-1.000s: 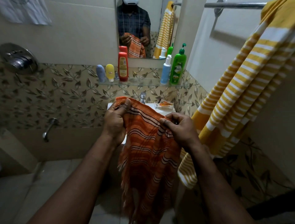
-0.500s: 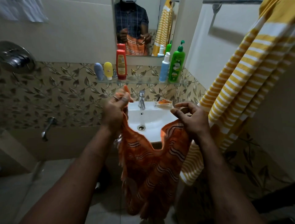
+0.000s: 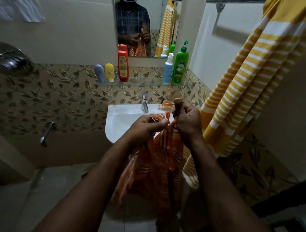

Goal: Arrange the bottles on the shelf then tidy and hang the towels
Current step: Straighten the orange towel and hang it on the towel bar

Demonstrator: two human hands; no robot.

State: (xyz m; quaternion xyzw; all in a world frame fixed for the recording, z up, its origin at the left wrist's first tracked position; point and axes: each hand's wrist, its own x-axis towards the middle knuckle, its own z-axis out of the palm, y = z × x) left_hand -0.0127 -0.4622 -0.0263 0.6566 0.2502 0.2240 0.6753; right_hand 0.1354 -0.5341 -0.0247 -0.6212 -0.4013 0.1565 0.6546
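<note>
Left hand [image 3: 145, 126] and right hand [image 3: 186, 121] pinch the soft, striped orange towel [image 3: 155, 172] by its top edge, long axis hanging toward 6 o'clock.

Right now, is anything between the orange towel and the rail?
Only the yellow striped towel, draped over the rail on the right; its left stretch looks bare. The left hand and right hand grip the orange towel.

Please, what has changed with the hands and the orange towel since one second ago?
The left hand and right hand came together over the sink, joining the top corners of the orange towel; it now hangs doubled. Both still grip it. The bottles, shelf and yellow towel stayed put.
</note>
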